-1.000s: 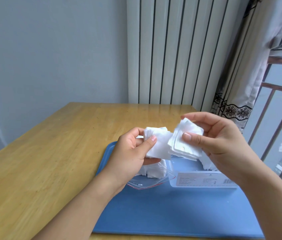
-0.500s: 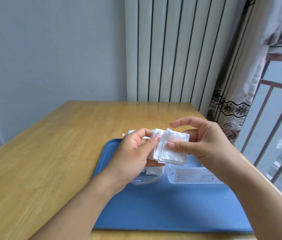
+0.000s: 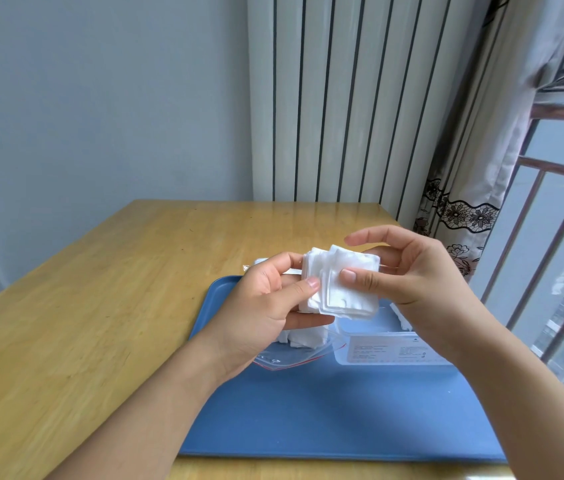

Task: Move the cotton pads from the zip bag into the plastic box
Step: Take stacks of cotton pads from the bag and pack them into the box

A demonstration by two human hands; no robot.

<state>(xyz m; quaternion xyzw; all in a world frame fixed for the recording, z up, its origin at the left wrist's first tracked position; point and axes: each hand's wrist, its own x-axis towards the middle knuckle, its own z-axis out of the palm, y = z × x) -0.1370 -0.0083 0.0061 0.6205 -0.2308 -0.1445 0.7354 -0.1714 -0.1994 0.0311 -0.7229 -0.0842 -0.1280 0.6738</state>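
Both hands hold one stack of cotton pads (image 3: pixel 341 284) in the air, above the far part of the tray (image 3: pixel 325 417). Your left hand (image 3: pixel 266 306) grips the stack's left edge, thumb in front, fingers curled behind. Your right hand (image 3: pixel 408 271) pinches the right side, thumb on the front face, index finger raised free.

Stack is fanned, edges uneven. Rec.: square it betw. both hands before lowering, or loose pads may slip off.

Plastic box (image 3: pixel 391 344) sits just below-right, open, some pads inside at the right wall. Approx. drop path is short; lower flat w/ right hand, don't toss.

Zip bag (image 3: pixel 287 358) lies beside the box, under your left hand, more pads in it. Task not finished.
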